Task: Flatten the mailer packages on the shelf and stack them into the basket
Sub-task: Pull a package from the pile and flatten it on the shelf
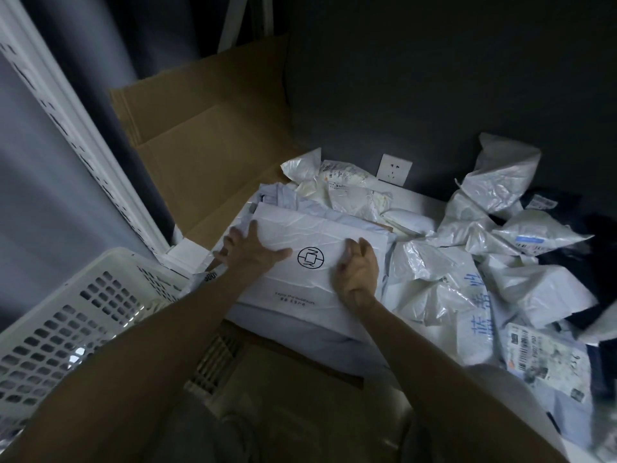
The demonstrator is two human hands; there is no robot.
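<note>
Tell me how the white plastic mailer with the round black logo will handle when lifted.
The white plastic mailer with the round black logo is thin and creased, so probably floppy and light. Its smooth film may slide on the pale mailers beneath.

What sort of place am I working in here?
Probably a parcel storage or sorting corner: crumpled mailer bags heaped on a white shelf, flattened cardboard against the wall, and a white basket alongside.

Support: white shelf [421,197] against a dark wall | Left: stack of flattened pale mailers [283,206], flat white mailer [310,228] with a round logo on top | Back: crumpled cream mailers [347,188] | Right: heap of crumpled white mailers [474,225]; blue-lettered mailer [475,315]; barcode-labelled mailer [547,360] nearest the front edge
</note>
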